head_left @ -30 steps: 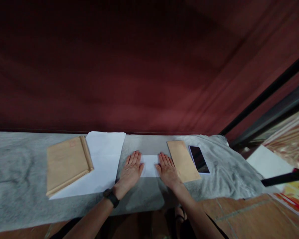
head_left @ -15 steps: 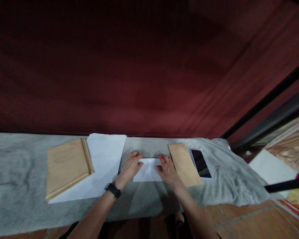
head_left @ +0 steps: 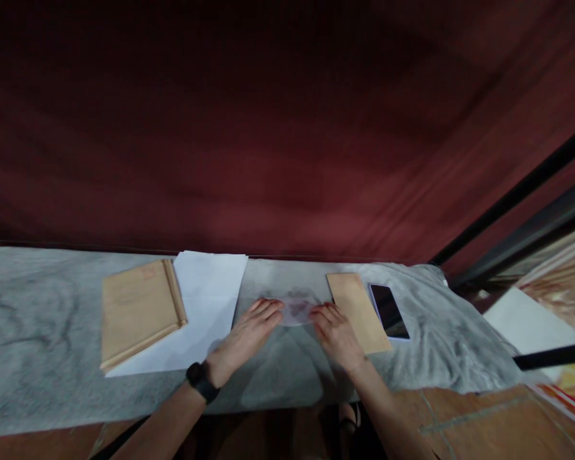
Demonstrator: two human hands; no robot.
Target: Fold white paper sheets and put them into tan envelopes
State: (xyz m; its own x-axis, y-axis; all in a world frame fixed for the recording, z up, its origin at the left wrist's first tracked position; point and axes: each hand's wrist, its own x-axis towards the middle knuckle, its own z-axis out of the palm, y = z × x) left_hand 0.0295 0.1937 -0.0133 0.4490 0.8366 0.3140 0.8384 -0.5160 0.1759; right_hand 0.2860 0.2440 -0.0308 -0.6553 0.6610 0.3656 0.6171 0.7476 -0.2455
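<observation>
A small folded white paper [head_left: 297, 312] is stretched between my two hands above the grey cloth, smeared by motion. My left hand [head_left: 255, 327], with a dark watch at the wrist, has its fingers closed on the paper's left end. At the right end, the fingers of my right hand [head_left: 335, 329] are pinched on the same paper. Just right of that hand lies a brown envelope [head_left: 361, 319]. To the left of my left hand are white paper sheets [head_left: 208, 294].
Several stacked brown envelopes [head_left: 137, 306] lie partly over the white sheets. A phone [head_left: 390, 311] rests beside the single envelope on the grey cloth [head_left: 38, 319]. Behind the cloth hangs a dark red curtain-like surface [head_left: 287, 160]. Dark bars [head_left: 522, 191] stand at the right.
The white paper has gone from lying flat to a narrower, blurred shape held between both hands. My fingers have closed on its ends. The view has shifted slightly.
</observation>
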